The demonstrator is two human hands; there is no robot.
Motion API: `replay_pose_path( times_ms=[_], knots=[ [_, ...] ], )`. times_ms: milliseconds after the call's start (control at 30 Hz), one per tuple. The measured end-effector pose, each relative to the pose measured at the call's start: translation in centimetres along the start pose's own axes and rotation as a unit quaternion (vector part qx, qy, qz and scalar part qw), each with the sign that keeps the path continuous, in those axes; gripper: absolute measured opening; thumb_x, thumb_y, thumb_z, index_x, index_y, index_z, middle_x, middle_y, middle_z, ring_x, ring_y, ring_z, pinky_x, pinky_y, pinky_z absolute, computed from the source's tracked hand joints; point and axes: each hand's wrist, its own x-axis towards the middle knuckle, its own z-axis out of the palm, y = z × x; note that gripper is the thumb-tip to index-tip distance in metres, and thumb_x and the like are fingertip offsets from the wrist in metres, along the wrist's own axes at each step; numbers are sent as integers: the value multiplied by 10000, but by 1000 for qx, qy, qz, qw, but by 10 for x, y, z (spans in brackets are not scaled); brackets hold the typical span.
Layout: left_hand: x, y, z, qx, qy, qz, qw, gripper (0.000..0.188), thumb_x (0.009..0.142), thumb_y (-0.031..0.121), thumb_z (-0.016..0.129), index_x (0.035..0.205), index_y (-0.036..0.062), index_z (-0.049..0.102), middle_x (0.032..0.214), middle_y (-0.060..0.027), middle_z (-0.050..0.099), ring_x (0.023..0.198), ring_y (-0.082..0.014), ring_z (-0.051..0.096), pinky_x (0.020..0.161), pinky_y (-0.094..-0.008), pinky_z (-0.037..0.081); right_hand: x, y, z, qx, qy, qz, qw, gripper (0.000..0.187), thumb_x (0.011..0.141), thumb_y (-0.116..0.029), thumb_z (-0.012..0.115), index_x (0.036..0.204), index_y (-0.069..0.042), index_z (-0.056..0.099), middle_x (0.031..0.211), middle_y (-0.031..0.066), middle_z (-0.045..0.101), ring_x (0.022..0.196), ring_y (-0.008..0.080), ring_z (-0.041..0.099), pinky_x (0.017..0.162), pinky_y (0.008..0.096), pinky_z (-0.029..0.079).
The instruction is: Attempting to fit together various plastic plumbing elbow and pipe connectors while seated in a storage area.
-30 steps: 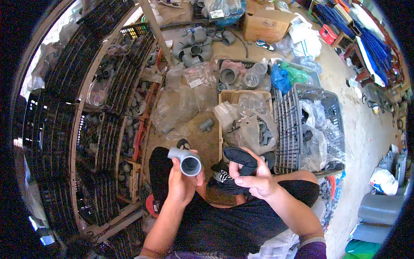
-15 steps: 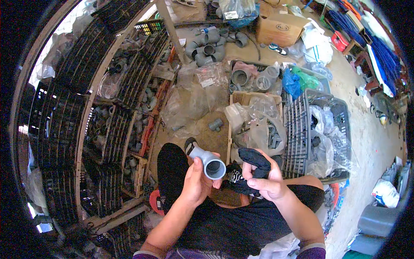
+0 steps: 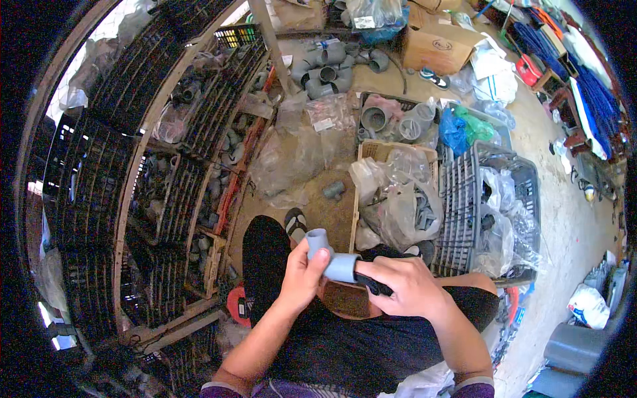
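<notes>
Over my lap, my left hand (image 3: pixel 302 278) is closed round a grey plastic pipe tee (image 3: pixel 341 267). One opening of the tee points up and away, and another faces my right hand (image 3: pixel 406 286). That hand grips a bunched black cloth (image 3: pixel 375 285) at the rim of this opening. Its fingertips reach to the mouth of the tee, and whether the cloth goes inside is hidden. On the floor beyond my knees lies another small grey pipe fitting (image 3: pixel 334 191).
Black crates (image 3: pixel 86 179) of fittings fill a rack at left. A beige crate (image 3: pixel 356 219) and a grey basket (image 3: pixel 458 205) with plastic bags stand ahead. Several large grey elbows (image 3: pixel 328 73) lie farther off, near a cardboard box (image 3: pixel 441 48).
My left hand has turned the tee so its open end faces right. My right hand has moved left, bringing the black cloth against that opening.
</notes>
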Motion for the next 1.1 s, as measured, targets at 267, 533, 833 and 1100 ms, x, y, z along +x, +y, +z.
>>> replay_pose_path(
  times_ms=[267, 533, 833, 1100],
  knots=[
    [-4, -8, 15, 234, -9, 42, 971, 328, 912, 348, 574, 864, 34, 490, 635, -93, 530, 595, -130, 507, 554, -318, 415, -7, -2, 27, -228, -83, 0, 970, 211, 722, -231, 670, 801, -43, 617, 832, 94, 561, 733, 281, 632, 626, 412, 528],
    [-6, -2, 15, 298, -13, 13, 954, 338, 907, 346, 580, 833, 26, 501, 600, -121, 538, 536, -158, 512, 504, -344, 401, -7, -16, 32, -290, -91, -3, 953, 151, 720, -196, 645, 783, -61, 619, 799, 97, 567, 698, 222, 631, 592, 341, 526],
    [-5, -13, 15, 221, 33, 1, 975, 372, 955, 324, 513, 772, 4, 562, 626, -19, 519, 603, -80, 440, 532, -270, 363, -4, 12, 34, -128, -35, -30, 991, 220, 685, -177, 706, 842, -55, 614, 958, 162, 597, 741, 301, 650, 608, 401, 538],
    [-11, 3, 31, 152, 40, 73, 985, 350, 963, 316, 485, 773, 27, 539, 678, 25, 508, 640, -63, 424, 557, -252, 359, -10, 16, 40, -39, 115, -71, 990, 265, 627, -135, 742, 835, -48, 603, 1077, 169, 587, 734, 311, 650, 606, 392, 536]
  ],
)
